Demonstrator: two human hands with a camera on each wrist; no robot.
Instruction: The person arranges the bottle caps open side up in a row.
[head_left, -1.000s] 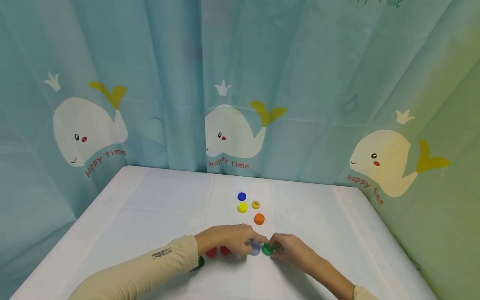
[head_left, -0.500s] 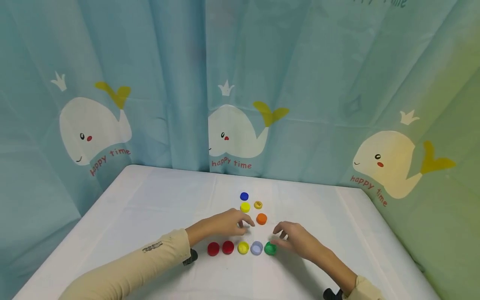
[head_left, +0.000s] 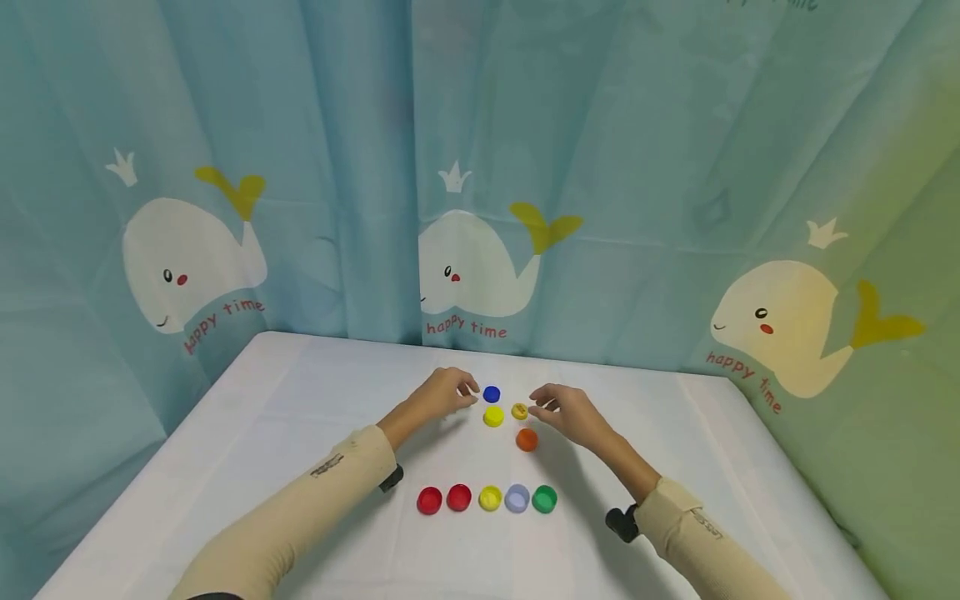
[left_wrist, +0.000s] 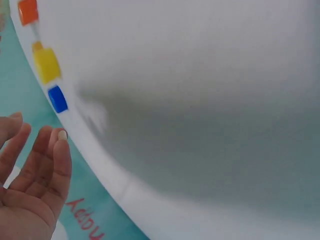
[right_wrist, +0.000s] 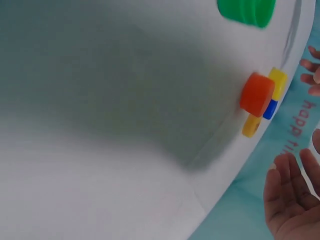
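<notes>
My left hand (head_left: pixel 445 393) hovers just left of the blue bottle cap (head_left: pixel 491 394), fingers loosely bent around nothing. In the left wrist view its fingers (left_wrist: pixel 61 165) hang apart from the blue cap. My right hand (head_left: pixel 568 412) is at the right side of a small golden-yellow cap (head_left: pixel 520 411), fingertips close to its edge. Its palm (right_wrist: pixel 297 227) shows bare in the right wrist view. A bright yellow cap (head_left: pixel 493 416) lies between the hands, and an orange cap (head_left: pixel 527 440) sits nearer me, below the golden one.
A row of upturned caps crosses the white table (head_left: pixel 337 533) nearer me: two red ones (head_left: pixel 430 501), a yellow one (head_left: pixel 491 498), a pale lilac one (head_left: pixel 517 498) and a green one (head_left: pixel 545 499). A blue whale-print curtain (head_left: pixel 360 167) hangs behind the table.
Both hands have left the row of caps, where the right hand was at the green one, and moved forward to the far group. The row now lies uncovered.
</notes>
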